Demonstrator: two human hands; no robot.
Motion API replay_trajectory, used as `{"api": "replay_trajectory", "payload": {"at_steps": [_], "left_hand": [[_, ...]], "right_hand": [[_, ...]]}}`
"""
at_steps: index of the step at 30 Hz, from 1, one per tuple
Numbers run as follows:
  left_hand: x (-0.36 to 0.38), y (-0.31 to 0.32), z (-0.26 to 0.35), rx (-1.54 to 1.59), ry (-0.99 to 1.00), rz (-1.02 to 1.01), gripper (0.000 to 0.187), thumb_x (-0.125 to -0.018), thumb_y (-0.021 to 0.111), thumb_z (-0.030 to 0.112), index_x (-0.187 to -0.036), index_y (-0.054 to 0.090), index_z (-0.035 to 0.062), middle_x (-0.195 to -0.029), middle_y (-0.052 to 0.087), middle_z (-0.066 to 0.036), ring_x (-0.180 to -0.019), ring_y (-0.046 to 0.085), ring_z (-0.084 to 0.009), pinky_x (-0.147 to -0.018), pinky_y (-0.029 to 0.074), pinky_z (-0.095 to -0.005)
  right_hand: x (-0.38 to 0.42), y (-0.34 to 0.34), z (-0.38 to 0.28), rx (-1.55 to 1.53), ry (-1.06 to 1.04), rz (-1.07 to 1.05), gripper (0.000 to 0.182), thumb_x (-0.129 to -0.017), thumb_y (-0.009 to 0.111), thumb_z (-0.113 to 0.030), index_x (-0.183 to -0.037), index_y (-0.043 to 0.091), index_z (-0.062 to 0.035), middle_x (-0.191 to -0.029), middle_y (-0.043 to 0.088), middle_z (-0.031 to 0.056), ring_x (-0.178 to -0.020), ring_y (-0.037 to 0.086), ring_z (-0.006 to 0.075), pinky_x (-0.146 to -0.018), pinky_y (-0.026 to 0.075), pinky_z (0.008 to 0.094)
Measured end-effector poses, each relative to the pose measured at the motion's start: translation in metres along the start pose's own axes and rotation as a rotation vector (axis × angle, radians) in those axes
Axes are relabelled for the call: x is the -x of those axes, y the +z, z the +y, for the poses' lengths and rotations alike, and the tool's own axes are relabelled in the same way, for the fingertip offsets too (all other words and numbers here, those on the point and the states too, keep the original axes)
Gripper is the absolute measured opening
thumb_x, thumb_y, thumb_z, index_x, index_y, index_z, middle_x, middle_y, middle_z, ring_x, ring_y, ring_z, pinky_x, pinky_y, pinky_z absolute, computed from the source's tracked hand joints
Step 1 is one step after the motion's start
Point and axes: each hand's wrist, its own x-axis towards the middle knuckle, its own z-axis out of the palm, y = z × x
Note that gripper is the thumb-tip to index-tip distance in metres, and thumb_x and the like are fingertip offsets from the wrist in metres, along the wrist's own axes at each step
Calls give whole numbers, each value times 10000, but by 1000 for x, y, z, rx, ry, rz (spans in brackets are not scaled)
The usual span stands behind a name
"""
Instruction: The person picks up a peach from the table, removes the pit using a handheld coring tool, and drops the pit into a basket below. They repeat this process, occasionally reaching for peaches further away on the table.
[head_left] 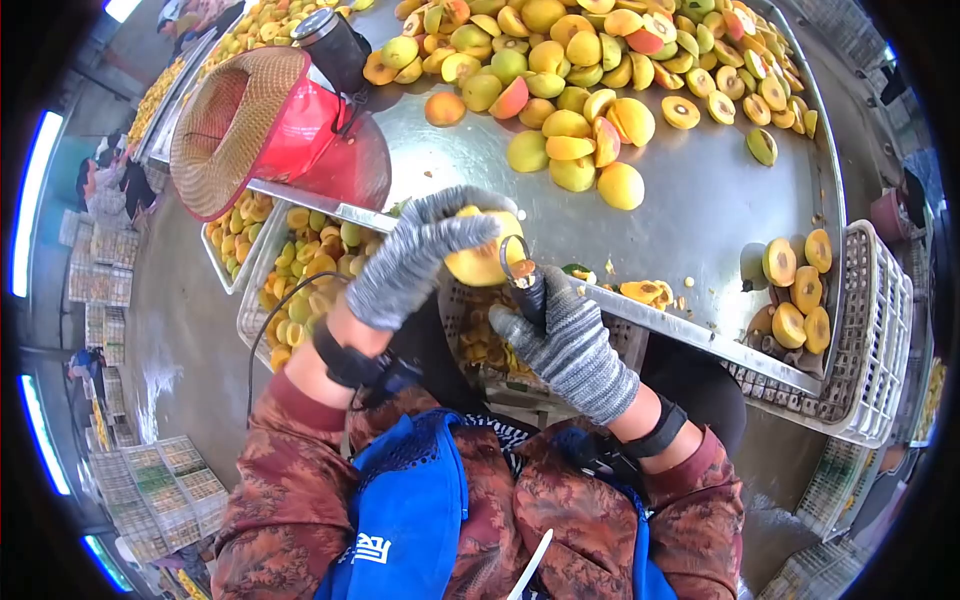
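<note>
My left hand [410, 255], in a grey knit glove, is wrapped round a yellow peach half [478, 258] over the near edge of the table. In my gloved right hand [580, 350] is a pitting knife [528, 290] with a dark handle and a curved metal loop blade. The loop touches or nearly touches the right side of the peach; my fingers partly hide the fruit. Just right of the knife, peach scraps [645, 292] lie along the table edge.
Many halved peaches [570, 60] are piled on the metal table [690, 230]. Several cut halves [795, 285] sit at its right corner, beside a white crate [880, 340]. A straw hat [235, 130], a red item and a dark flask [335, 45] stand left. Fruit-filled crates [250, 315] stand below.
</note>
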Motion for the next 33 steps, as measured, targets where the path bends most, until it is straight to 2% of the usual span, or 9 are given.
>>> {"api": "replay_trajectory", "payload": {"at_steps": [3,6,16,19,21,26,29,31,33], "left_hand": [[10,21,-18,2,157,30,331,-782,589,293,-952,567,9,-852,586,-79,-802,570,-157,-751,468,-268],[8,30,-32,305,72,99,387,-830,506,395,-933,539,24,-878,570,-88,-808,557,-157,-776,452,-294],[8,47,-40,544,112,108,328,-850,496,326,-942,521,12,-887,566,-127,-829,566,-215,-784,459,-340],[8,44,-48,359,162,169,279,-866,482,270,-943,518,5,-883,563,-115,-821,566,-206,-776,462,-327],[8,41,-51,-920,682,217,265,-878,464,252,-940,516,0,-859,559,-100,-808,564,-189,-762,466,-310],[8,50,-41,-20,264,-6,171,-869,487,186,-934,525,33,-867,547,-96,-793,563,-183,-757,470,-309],[15,58,-40,-166,538,35,127,-848,512,112,-955,531,45,-885,546,-103,-775,563,-196,-739,468,-309],[17,49,-45,-1205,876,352,161,-819,539,53,-978,528,39,-864,549,-103,-765,560,-212,-697,469,-309],[21,46,-51,-1139,685,254,353,-675,622,-38,-1007,511,6,-882,552,-118,-871,506,-291,-795,408,-360]], "right_hand": [[7,7,7,-2,-82,45,417,-717,674,-168,-1021,444,2,-709,530,118,-583,517,223,-552,426,336],[14,7,7,2,167,-57,632,-734,653,-136,-1247,309,-2,-815,563,166,-701,583,246,-634,461,334],[15,1,10,74,241,-92,729,-725,637,-101,-1312,211,-29,-940,550,194,-819,575,298,-699,467,341],[17,-5,11,130,272,-170,710,-723,619,-84,-1304,215,-30,-926,565,185,-807,584,300,-693,478,341],[17,-4,14,90,334,-183,711,-723,597,-60,-1310,197,-35,-879,576,171,-773,591,292,-675,483,338],[25,1,26,-19,261,-129,714,-716,592,-37,-1308,192,-42,-841,578,144,-759,597,275,-658,486,336],[23,2,22,88,359,-234,583,-792,538,-95,-1290,239,-38,-938,558,112,-833,580,235,-684,485,325],[31,30,53,-617,339,-26,299,-850,484,-186,-1087,433,-12,-797,554,99,-743,505,153,-657,452,294],[31,16,51,-458,132,-163,364,-931,334,-236,-1198,379,6,-1052,495,45,-928,476,132,-813,428,249]]}}
